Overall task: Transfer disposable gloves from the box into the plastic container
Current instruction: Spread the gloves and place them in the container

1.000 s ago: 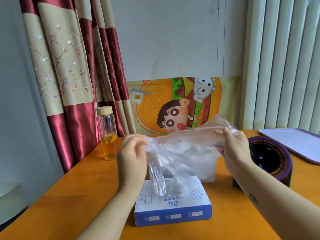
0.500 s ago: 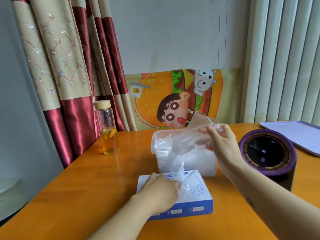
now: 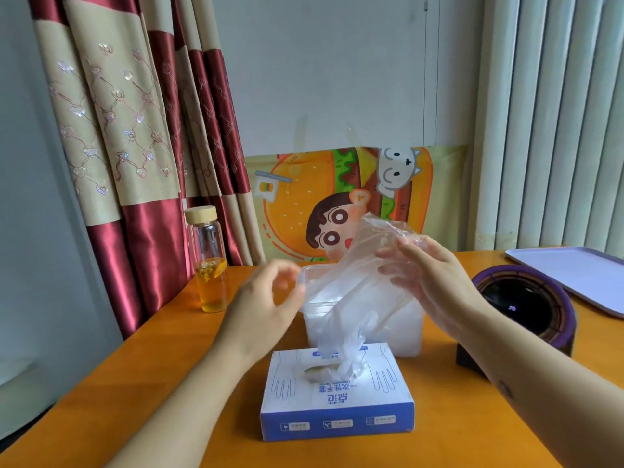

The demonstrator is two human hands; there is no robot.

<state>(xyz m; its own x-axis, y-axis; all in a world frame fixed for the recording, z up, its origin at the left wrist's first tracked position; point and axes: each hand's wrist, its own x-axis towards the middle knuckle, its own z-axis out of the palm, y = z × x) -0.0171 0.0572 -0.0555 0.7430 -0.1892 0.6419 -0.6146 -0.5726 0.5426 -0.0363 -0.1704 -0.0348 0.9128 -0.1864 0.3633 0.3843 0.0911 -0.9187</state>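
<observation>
A blue and white glove box [image 3: 337, 393] lies flat near the table's front edge. Behind it stands a translucent plastic container [image 3: 405, 327] holding several clear gloves. My right hand [image 3: 435, 278] grips the cuff of a clear disposable glove [image 3: 358, 292], which hangs down over the container with its fingers reaching the box's slot. My left hand [image 3: 266, 305] hovers blurred at the container's left rim, fingers apart, holding nothing.
A glass bottle [image 3: 207, 261] with yellow liquid stands at the left. A purple round device [image 3: 526, 305] sits to the right of the container. A lilac tray [image 3: 580, 275] lies at the far right. Curtains and a cartoon poster back the orange table [image 3: 135, 383].
My left hand has lifted off the glove box and risen to the container's left rim. The right hand has kept hold of the glove, which is drawn further out of the box.
</observation>
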